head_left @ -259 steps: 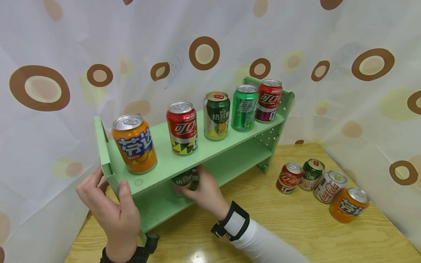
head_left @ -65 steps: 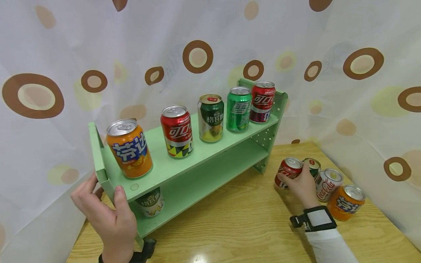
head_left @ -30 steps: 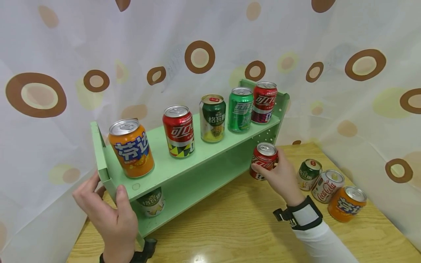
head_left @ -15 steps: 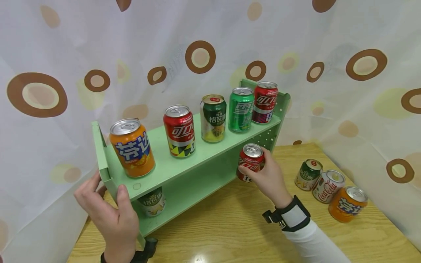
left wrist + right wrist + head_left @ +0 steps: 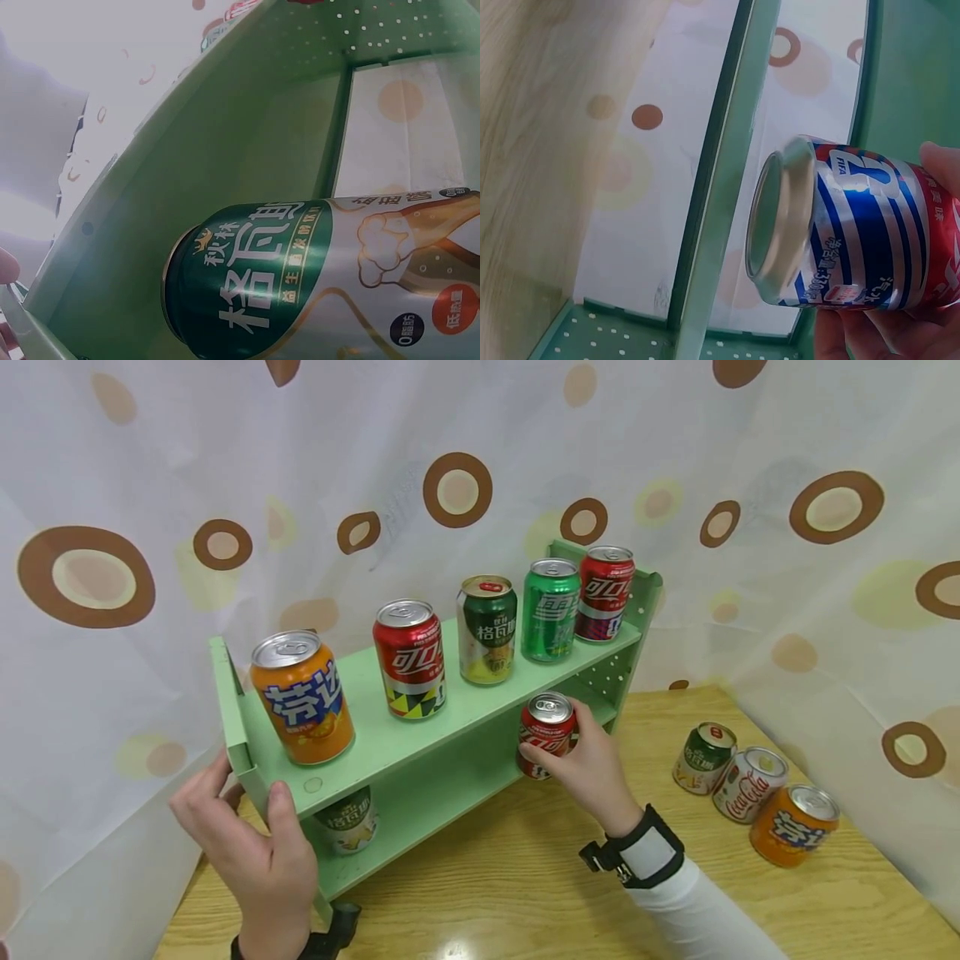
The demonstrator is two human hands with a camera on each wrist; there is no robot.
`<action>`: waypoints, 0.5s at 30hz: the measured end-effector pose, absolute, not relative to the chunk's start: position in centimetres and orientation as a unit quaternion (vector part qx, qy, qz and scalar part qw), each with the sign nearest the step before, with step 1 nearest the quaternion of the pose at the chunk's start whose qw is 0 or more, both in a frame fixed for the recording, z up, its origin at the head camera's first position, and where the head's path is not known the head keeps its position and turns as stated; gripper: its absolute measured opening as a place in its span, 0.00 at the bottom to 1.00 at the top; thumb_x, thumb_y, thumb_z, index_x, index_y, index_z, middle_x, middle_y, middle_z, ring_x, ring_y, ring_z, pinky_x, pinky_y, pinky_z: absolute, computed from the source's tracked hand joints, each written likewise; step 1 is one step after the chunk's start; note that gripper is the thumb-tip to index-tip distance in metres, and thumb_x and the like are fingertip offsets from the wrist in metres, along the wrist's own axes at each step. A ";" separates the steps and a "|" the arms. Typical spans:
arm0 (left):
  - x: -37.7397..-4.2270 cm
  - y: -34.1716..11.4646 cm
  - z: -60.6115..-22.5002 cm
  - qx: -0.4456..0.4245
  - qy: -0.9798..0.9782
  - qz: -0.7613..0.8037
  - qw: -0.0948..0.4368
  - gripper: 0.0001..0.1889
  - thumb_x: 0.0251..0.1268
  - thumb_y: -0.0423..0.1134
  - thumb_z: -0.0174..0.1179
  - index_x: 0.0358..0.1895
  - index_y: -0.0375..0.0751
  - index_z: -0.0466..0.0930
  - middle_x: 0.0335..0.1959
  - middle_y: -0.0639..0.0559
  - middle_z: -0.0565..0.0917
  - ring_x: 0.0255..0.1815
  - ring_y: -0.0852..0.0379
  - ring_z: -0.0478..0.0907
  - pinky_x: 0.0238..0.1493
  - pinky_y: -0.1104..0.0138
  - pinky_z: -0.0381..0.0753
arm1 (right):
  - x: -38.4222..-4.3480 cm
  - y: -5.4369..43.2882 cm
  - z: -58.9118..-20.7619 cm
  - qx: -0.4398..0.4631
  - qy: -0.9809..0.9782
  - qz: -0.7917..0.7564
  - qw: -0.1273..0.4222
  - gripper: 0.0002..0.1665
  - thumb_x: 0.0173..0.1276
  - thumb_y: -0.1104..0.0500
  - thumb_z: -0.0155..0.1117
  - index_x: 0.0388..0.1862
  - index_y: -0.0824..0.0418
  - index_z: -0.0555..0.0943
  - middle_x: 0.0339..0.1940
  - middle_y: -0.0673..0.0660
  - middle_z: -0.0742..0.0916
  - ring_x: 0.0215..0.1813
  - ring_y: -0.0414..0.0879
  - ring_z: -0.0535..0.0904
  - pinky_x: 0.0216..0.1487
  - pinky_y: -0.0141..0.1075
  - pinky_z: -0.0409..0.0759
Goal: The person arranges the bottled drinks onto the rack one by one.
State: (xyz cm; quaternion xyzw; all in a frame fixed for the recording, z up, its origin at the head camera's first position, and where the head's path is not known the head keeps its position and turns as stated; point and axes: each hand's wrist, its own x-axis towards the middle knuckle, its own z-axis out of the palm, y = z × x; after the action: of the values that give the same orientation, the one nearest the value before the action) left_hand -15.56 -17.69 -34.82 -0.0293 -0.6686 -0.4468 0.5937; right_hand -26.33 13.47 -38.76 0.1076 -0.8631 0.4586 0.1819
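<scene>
My right hand grips a red cola can at the front of the lower level of a green two-tier shelf. In the right wrist view, the bare bottom of that cola can shows, apart from the lower board, with the thumb and fingers around its red part. My left hand holds the shelf's left end panel, thumb in front and fingers behind it. Inside the lower level at the left stands a green and white kvass can, seen close in the left wrist view; the upper board hides its top in the head view.
Along the upper board stand an orange soda can, a red cola can, a green-gold can, a green can and another red can. A kvass can, a white cola can and an orange can stand on the wooden table.
The kvass can was set at the lower level's left. My right hand then took the red cola can from the table group and moved it left to the shelf. My left hand stayed on the panel.
</scene>
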 end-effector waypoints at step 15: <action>-15.5 -17.9 -34.9 -0.029 -0.672 -0.445 0.591 0.29 0.59 0.29 0.50 0.66 0.24 0.67 0.59 0.64 0.64 0.63 0.59 0.62 0.58 0.73 0.70 | -26.9 11.5 -39.3 0.124 -0.862 0.461 0.171 0.45 0.55 0.53 0.83 0.68 0.64 0.71 0.56 0.62 0.86 0.55 0.56 0.85 0.56 0.52 0.85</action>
State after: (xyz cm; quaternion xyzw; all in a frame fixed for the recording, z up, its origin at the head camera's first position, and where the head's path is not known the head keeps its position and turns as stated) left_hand -15.50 -17.85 -34.86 -0.0293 -0.6723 -0.4454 0.5906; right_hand -26.88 11.49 -39.30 0.1244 -0.8618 0.4609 0.1715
